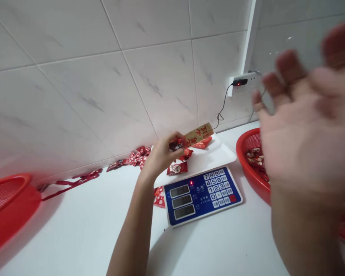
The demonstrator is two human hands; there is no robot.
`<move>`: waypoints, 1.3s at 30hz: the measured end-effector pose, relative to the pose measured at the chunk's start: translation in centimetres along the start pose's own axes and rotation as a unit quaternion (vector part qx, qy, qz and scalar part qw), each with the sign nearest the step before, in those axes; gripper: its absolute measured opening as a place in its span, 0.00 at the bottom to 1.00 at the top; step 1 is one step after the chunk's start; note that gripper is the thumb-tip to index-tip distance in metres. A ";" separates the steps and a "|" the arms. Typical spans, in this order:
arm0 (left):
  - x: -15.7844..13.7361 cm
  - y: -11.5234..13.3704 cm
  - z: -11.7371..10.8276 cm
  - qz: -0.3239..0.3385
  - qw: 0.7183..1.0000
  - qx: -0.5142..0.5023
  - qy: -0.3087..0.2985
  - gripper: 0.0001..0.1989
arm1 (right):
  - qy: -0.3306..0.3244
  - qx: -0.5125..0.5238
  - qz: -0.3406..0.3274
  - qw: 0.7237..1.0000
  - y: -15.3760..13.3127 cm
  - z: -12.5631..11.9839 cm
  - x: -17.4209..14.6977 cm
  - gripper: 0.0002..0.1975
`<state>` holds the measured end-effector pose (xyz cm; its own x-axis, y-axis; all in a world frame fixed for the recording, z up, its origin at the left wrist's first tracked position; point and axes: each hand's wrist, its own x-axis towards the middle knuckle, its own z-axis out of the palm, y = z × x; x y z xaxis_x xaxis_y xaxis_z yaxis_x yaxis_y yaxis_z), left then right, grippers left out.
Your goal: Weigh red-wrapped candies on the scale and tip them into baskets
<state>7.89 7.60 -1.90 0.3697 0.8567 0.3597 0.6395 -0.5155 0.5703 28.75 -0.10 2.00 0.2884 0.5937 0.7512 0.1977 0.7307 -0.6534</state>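
Note:
Over the white tray (pixel 215 154) of a digital weighing scale (pixel 202 196), my left hand (pixel 163 151) closes its fingers around small red-wrapped snack packets, partly hidden by the fingers. A kraft-brown packet (pixel 199 133) with red characters sticks out just beyond the fingertips. Near the hand on the tray lie a dark red snack packet (pixel 177 169) and an orange-red packet (pixel 202 143). My right hand (pixel 307 119) is raised close to the camera at the right, palm showing, fingers apart, with nothing in it. It is somewhat blurred.
A red basket (pixel 247 140) of wrapped snacks stands right of the scale, partly behind my right arm. Another red basket (pixel 11 184) is at the left. Polka-dot red pouches (pixel 136 156) lie along the tiled wall. A cable runs to a wall socket (pixel 243 86).

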 end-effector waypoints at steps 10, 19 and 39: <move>-1.1 0.5 -1.9 -0.007 0.980 -0.091 0.176 0.02 | -0.097 -0.003 0.066 0.993 6.4 3.4 0.8 0.09; -2.9 2.2 -3.4 0.059 0.951 -0.123 0.277 0.07 | -0.061 0.013 0.064 0.996 4.9 3.0 1.3 0.10; -1.0 -0.2 -0.7 0.024 0.989 -0.090 0.111 0.00 | -0.080 0.010 0.051 0.995 4.6 3.0 0.8 0.09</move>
<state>6.93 6.80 -1.86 0.2277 0.8157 0.5318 0.4861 -0.5685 0.6638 27.06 4.78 -0.16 0.1525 0.7101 0.6874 0.1559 0.6696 -0.7262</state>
